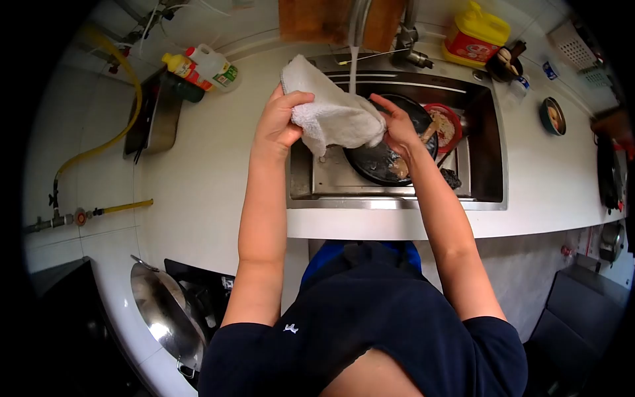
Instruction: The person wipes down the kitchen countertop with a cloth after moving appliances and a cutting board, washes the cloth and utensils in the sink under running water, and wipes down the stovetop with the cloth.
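Observation:
A white terry cloth (337, 112) is stretched between my two hands above the sink (324, 182). My left hand (281, 119) pinches its left edge, thumb on top. My right hand (398, 127) grips the bunched right end, with the index finger lifted. Water runs from the faucet (359, 26) just behind the cloth. Below it a round black pan (377, 162) lies in the sink, with wet brownish pieces on it. A red bowl or strainer (450, 126) with pale bits stands to the right of the pan, partly hidden.
A wooden board (304, 26) leans behind the faucet. Bottles (215, 66) stand at the back left, a yellow jug (475, 36) at the back right. A small bowl (552, 116) sits on the right counter (529, 178). At lower left is a steel wok (169, 314).

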`<action>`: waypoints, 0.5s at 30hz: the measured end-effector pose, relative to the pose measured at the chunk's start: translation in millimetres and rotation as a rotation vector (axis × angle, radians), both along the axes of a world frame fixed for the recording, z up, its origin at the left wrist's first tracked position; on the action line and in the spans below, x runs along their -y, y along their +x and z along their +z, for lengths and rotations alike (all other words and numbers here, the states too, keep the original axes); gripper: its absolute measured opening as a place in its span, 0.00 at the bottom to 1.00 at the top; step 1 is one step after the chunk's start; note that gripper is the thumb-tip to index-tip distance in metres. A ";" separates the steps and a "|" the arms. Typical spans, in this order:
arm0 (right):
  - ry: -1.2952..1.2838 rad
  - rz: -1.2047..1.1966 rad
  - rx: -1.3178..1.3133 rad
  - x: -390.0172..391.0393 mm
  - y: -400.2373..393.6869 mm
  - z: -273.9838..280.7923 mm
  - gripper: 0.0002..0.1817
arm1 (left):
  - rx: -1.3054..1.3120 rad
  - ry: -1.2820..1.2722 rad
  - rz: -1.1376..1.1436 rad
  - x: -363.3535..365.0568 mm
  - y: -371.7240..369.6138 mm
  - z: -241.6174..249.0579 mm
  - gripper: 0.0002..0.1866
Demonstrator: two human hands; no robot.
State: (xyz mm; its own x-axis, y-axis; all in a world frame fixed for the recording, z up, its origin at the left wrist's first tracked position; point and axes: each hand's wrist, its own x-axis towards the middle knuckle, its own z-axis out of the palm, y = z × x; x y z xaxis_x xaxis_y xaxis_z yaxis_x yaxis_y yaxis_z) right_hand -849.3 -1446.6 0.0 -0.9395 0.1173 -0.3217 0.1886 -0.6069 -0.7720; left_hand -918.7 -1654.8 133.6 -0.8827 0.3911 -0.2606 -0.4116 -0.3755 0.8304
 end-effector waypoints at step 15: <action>1.083 0.133 -0.071 55.7 -25.0 -11.4 0.40 | -0.025 0.207 -0.298 13.8 -29.9 2.4 0.28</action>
